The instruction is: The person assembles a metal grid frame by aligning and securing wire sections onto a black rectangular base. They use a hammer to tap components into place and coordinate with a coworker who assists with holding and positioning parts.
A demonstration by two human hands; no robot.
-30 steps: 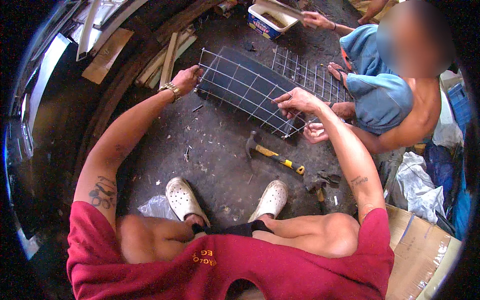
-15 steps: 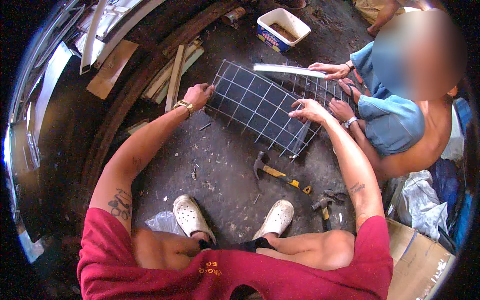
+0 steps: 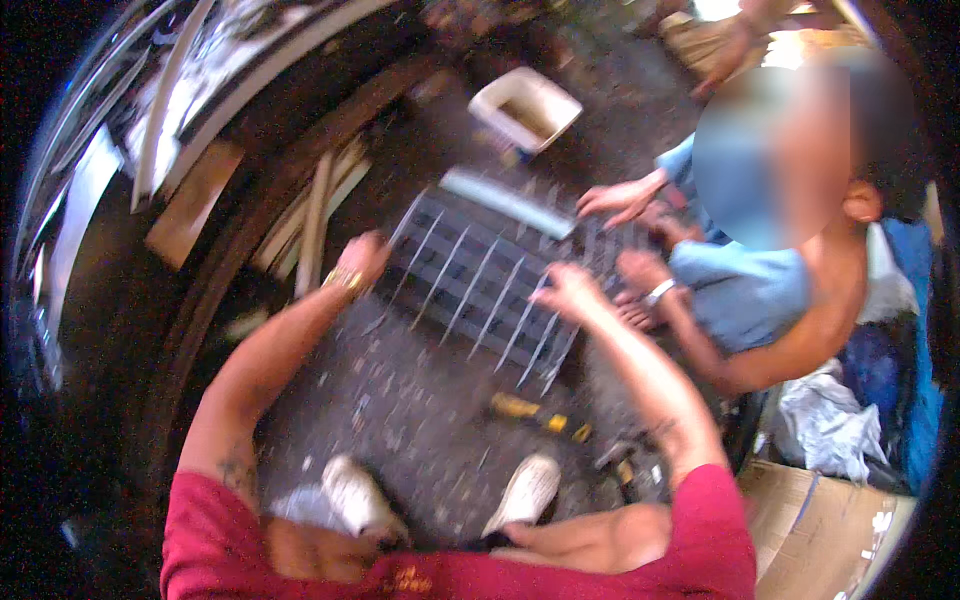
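A wire mesh panel (image 3: 478, 283) lies tilted over a dark flat sheet, in front of me. At its left edge, my left hand (image 3: 364, 260), with a gold watch at the wrist, is closed on the wire. My right hand (image 3: 572, 292) grips the panel near its right end. Just beyond the panel's far edge rests a pale flat strip (image 3: 508, 203). The hand of a co-worker (image 3: 622, 200) reaches toward that strip's right end, apart from it. Motion blur softens the fingers.
A hammer (image 3: 540, 415) with a yellow and black handle lies near my feet, with another hammer (image 3: 625, 468) to its right. Beyond the panel stands a white tub (image 3: 525, 112). Wood strips (image 3: 315, 225) lie at the left; flattened cardboard (image 3: 820, 530) is at the lower right.
The co-worker has let go of the pale strip, which now lies down past the mesh panel. In the picture, the panel and both my hands sit lower; the view has shifted too.
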